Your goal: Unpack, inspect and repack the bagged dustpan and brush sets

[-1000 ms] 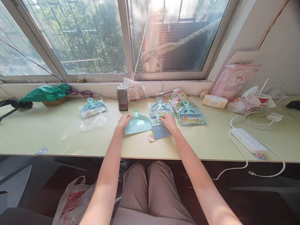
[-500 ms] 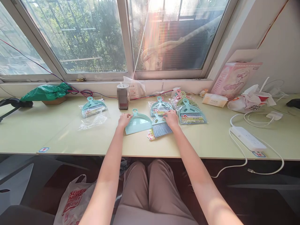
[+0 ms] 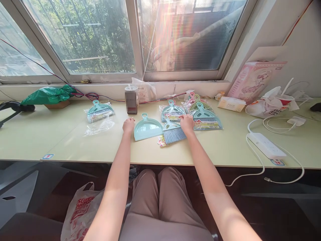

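Observation:
Between my hands a pale turquoise dustpan [image 3: 148,130] lies on the table, its looped handle pointing to the window. My left hand [image 3: 128,124] is just left of it, apart from it, with loosely bent fingers and nothing in them. To the dustpan's right is a small hand brush [image 3: 173,131] with blue-grey bristles, partly over a printed card [image 3: 162,141]. My right hand [image 3: 187,124] is at the brush's right side, a finger stretched out and nothing visibly held. Behind the brush lies a wrapped dustpan-and-brush set [image 3: 172,110]; another wrapped set [image 3: 206,117] is beyond my right hand.
A further set [image 3: 99,110] and a crumpled clear wrapper [image 3: 99,128] lie left. A lidded cup [image 3: 131,100] stands by the sill. At right are a tissue pack [image 3: 231,104], a pink box [image 3: 257,80] and a white power strip [image 3: 266,145] with cables.
My left hand has let go of the dustpan's edge and drawn slightly left. My right hand has shifted a little right, off the brush. The dustpan and brush lie as before.

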`<state>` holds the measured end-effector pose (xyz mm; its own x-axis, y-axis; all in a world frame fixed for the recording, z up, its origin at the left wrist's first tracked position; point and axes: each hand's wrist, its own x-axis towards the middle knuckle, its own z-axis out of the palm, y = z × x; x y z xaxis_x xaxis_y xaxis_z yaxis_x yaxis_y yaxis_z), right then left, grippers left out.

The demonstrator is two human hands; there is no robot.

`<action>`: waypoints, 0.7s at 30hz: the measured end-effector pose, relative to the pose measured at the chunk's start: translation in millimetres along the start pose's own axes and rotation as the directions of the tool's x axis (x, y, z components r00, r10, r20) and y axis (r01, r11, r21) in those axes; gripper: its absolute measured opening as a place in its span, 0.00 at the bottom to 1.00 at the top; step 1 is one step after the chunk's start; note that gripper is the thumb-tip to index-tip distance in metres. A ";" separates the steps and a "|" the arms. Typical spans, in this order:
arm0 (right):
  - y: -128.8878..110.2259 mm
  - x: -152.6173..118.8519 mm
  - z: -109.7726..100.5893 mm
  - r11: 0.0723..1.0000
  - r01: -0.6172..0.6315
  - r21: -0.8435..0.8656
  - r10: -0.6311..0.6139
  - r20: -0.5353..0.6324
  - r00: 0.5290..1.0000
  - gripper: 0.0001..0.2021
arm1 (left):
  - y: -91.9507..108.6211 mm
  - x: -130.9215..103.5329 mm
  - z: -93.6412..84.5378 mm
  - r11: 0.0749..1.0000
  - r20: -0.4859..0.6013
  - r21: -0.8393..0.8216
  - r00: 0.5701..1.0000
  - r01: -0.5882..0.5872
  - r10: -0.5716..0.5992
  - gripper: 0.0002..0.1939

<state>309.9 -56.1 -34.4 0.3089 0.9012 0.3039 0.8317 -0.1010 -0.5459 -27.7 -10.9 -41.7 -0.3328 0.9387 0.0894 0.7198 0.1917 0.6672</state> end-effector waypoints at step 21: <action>-6.5 -5.4 5.4 0.951 0.280 -0.130 -0.262 0.142 0.955 0.09 | 5.4 -2.8 9.7 0.975 0.111 -0.114 0.972 -0.192 0.205 0.10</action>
<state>300.3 -58.0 -36.8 0.0117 0.9468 0.3217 0.9376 0.1015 -0.3327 -17.0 -9.8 -45.6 -0.1086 0.9840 0.1414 0.6959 -0.0263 0.7177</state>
